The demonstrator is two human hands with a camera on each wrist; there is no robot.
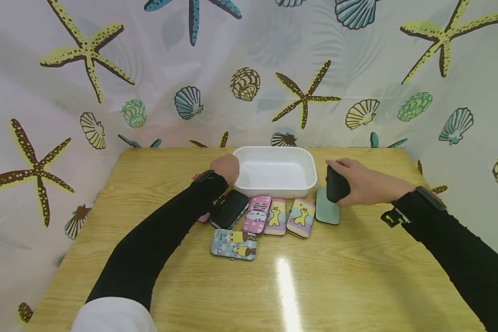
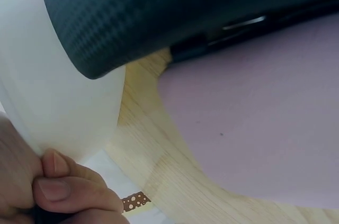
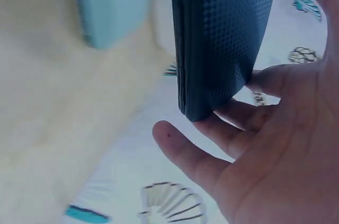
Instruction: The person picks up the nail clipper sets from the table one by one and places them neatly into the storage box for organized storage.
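Head view: the right hand [image 1: 358, 182] grips a black case [image 1: 337, 184] lifted just right of the white tray [image 1: 307, 182], above a mint case [image 1: 327, 208] lying flat. The left hand [image 1: 226, 168], fingers curled, touches the tray's left rim. Seven cases lie on the wooden table [image 1: 357, 276] — black, pink, mint, four patterned.

Left wrist view: curled fingers [image 2: 69, 187] press the tray wall [image 2: 58, 91].

Right wrist view: the black case [image 3: 222, 38] stands upright between thumb and fingers [image 3: 185, 152]

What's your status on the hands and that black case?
Right hand grips black case, lifted beside white tray. Left hand rests curled against tray's left wall. Tray holds nothing; other cases lie in front.
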